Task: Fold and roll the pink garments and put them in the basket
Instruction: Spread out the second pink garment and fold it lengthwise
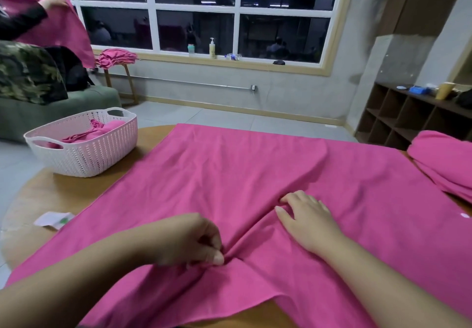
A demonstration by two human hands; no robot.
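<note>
The pink garment (255, 179) is lying spread wide across the round wooden counter (51, 194), covering most of it. The left hand (194, 240) is reaching in from the lower left, knuckles up, fingers curled, pinching a bunched fold of the cloth near the near edge. The right hand (306, 215) is coming in from the lower right, lying palm down on the fabric, fingertips pressing into a crease. The white woven basket (84, 156) is sitting at the counter's far left, holding pink cloth. More folded pink garments (444, 166) are stacking at the right edge.
</note>
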